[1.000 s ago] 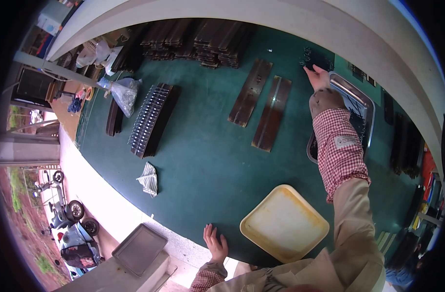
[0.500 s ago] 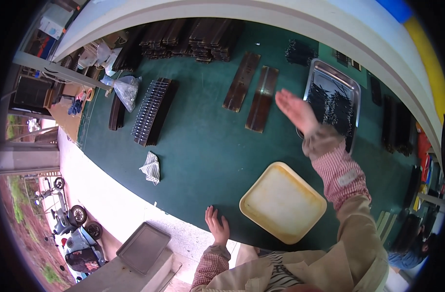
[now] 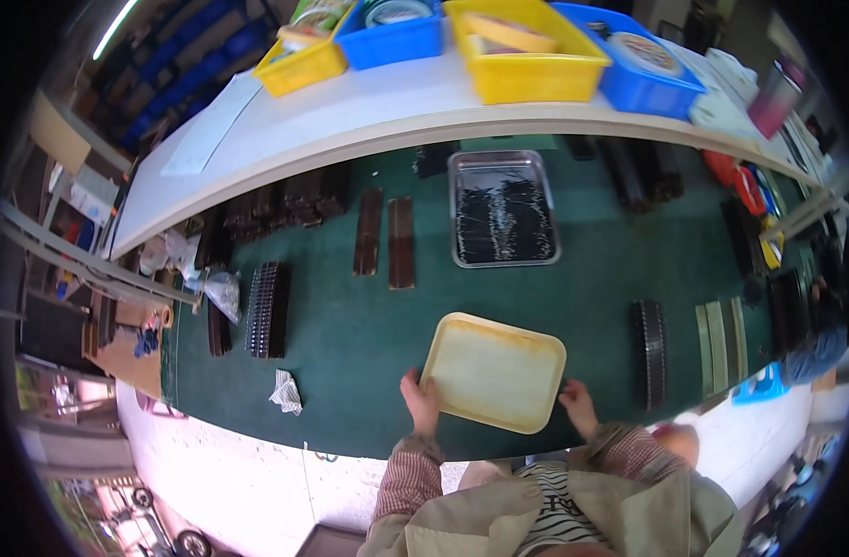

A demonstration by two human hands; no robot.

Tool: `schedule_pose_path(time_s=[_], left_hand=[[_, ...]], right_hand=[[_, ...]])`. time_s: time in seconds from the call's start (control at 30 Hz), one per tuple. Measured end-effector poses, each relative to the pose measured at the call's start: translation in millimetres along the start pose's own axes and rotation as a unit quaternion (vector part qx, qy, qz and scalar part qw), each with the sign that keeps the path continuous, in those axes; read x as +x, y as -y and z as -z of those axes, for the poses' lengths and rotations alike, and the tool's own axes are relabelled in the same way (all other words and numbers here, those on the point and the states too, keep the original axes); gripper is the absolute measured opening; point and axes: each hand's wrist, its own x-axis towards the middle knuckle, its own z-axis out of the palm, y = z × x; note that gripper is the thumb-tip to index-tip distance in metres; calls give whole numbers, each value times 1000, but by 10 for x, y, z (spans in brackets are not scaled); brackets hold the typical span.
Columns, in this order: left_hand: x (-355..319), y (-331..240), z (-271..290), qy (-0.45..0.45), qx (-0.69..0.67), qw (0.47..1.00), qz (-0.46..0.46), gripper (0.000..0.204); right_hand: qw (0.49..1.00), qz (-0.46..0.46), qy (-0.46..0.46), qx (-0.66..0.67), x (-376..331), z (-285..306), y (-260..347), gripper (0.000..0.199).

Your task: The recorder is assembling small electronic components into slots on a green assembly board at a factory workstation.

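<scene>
Evenly and brightly lit from overhead — a strip light [image 3: 118,23] glowing at upper left. Soft, faint shadows on the green surface [image 3: 350,353]; mild glare off the metal tray [image 3: 501,165] and the pale floor [image 3: 220,464]. Strong fisheye bending toward the rim, black vignette all round. Sharp at centre — smeared and soft at the edges.

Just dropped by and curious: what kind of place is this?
Probably a small assembly workshop: a green worktable with a metal tray of black parts, and parts bins on a shelf above.
</scene>
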Motion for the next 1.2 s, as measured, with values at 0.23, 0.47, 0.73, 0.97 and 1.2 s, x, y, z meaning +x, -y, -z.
schedule_pose_path(time_s=[0.23, 0.47, 0.73, 0.97, 1.2], left_hand=[[199, -237, 222, 168, 25, 981, 91, 28], [-339, -92, 558, 330, -10, 926, 182, 24], [-865, -433, 411, 467, -262, 807, 248, 38], [-1015, -801, 66, 535, -237, 786, 201, 35], [-1305, -652, -238, 663, -174, 691, 228, 33]], right_hand=[[995, -12, 1, 101, -438, -366, 115, 33], [975, 40, -128, 177, -1088, -139, 250, 31], [939, 35, -268, 215, -1875, 213, 33, 28], [898, -86, -322, 288, -2379, 188, -237, 32], [835, -204, -422, 289, -2974, 58, -627, 32]])
